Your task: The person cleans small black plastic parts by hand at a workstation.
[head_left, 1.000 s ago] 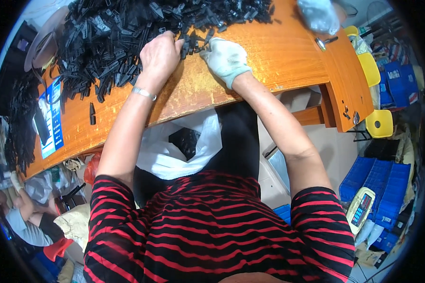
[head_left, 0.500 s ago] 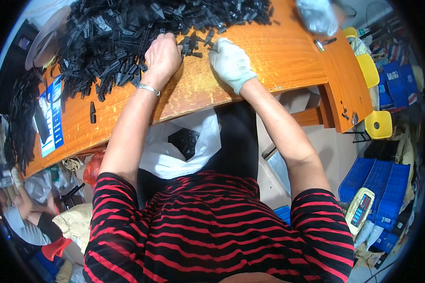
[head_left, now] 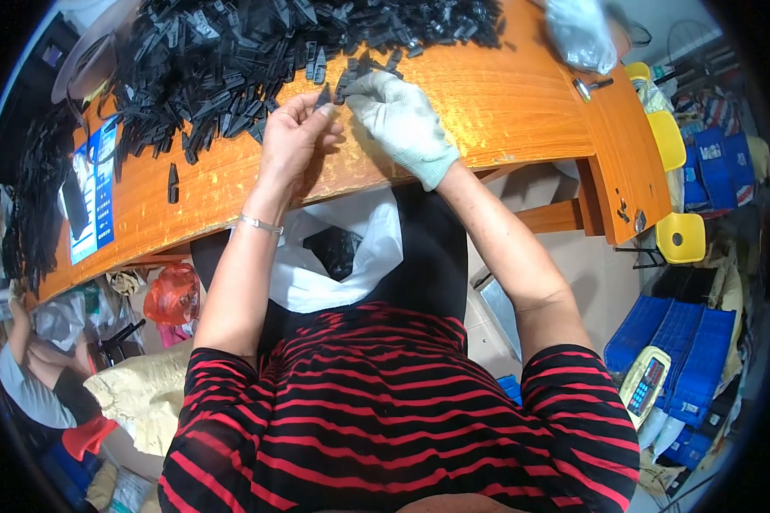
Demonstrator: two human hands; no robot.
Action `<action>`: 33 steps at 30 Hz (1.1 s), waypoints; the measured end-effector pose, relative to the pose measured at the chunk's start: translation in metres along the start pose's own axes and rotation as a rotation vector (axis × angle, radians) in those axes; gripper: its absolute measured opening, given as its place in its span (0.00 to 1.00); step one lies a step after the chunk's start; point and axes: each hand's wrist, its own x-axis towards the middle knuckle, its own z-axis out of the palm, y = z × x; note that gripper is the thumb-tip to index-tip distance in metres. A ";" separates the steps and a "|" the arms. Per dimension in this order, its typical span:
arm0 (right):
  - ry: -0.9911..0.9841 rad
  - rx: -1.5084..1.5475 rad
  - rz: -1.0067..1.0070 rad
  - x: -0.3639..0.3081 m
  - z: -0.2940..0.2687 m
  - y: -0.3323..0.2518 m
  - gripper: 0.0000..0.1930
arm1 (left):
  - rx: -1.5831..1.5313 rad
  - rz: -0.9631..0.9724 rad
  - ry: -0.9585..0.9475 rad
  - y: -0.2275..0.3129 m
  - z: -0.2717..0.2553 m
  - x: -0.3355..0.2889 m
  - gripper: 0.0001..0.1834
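Between the thumb and fingertips of my bare left hand (head_left: 293,141) is a small pointed black plastic piece (head_left: 323,95). My right hand (head_left: 402,124), in a pale knit glove, is just right of it with fingers curled together. Its fingertips reach a few loose black pieces lying on the table, and whether they grip one is hidden. Beyond both hands spreads a large heap of similar black plastic pieces (head_left: 222,73). One single piece (head_left: 173,184) lies apart on the left. An open white bag (head_left: 308,286) with dark contents sits at my lap below the table edge.
The wooden table (head_left: 505,111) carries a clear plastic bag (head_left: 580,34) at its far right and a blue-white printed sheet (head_left: 94,201) at left. Yellow stools (head_left: 681,238), blue bins (head_left: 667,342) and a keypad scale (head_left: 646,386) stand right. Another person (head_left: 38,376) sits far left.
My left hand has drawn back from the heap toward me and now pinches a black piece. My right hand has moved left, closer to it, over the loose pieces.
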 end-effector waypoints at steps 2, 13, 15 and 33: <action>0.033 -0.014 -0.026 -0.004 0.007 -0.010 0.12 | 0.179 0.065 -0.033 -0.002 0.002 -0.005 0.09; -0.039 0.000 0.195 -0.011 0.006 -0.025 0.14 | -0.492 -0.223 -0.050 0.007 0.012 -0.033 0.19; -0.017 -0.043 0.086 -0.012 0.009 -0.021 0.14 | -0.564 -0.234 -0.055 0.006 0.009 -0.029 0.18; 0.127 0.024 -0.014 -0.008 0.025 -0.005 0.10 | -0.426 -0.156 -0.057 0.000 0.015 -0.032 0.11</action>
